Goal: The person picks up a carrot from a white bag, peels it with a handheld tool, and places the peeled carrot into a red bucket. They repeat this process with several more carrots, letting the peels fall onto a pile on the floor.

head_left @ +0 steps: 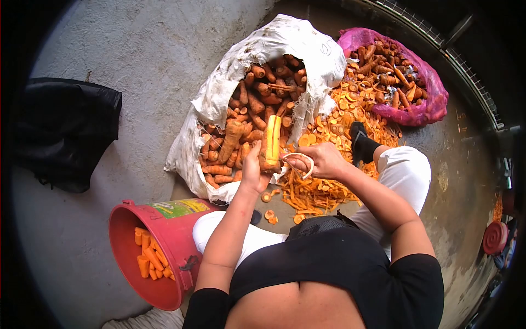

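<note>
My left hand (254,171) is closed around the lower end of a thick carrot (272,145), which points up and away from me. Two bright peeled strips run along its length; the rest keeps its brown skin. Just right of the carrot's lower end, my right hand (322,160) grips a peeler (308,162) with a pale curved frame, whose blade I cannot make out. Behind both hands, an open white sack (211,104) lies full of unpeeled carrots (234,140). Orange peelings (315,192) and cut carrot ends heap up below and beyond my right hand.
A red bucket (183,230) with peeled carrots (150,257) in it stands tilted at my left. A pink sack (419,109) of carrot pieces lies at the far right. Black fabric (71,129) is at the left, a round red lid (495,238) at the right edge.
</note>
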The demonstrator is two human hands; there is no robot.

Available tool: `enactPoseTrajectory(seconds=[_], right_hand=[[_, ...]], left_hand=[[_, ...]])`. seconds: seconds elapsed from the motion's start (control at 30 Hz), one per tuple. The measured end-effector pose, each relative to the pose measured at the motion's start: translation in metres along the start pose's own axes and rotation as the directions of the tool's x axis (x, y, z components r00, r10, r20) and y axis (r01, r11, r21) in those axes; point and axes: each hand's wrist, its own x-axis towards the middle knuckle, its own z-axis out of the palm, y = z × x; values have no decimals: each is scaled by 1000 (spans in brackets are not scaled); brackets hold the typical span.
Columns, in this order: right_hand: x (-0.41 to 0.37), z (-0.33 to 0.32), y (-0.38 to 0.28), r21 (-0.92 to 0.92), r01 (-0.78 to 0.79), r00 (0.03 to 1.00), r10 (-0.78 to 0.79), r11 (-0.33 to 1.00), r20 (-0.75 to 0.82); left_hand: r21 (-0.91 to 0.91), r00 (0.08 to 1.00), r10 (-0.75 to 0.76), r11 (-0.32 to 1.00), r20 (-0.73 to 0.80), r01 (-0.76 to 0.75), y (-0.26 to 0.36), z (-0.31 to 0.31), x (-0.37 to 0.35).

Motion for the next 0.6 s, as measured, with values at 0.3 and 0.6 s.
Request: enactPoseTrajectory(seconds=[0.3, 0.6], right_hand=[[0, 2, -4, -1, 25, 992, -24, 1000, -123], [0, -4, 5, -84, 74, 989, -83, 994, -120]], left_hand=[[-28, 999, -27, 999, -18, 27, -5, -9, 6], [31, 994, -110, 993, -11, 110, 7, 9, -10]])
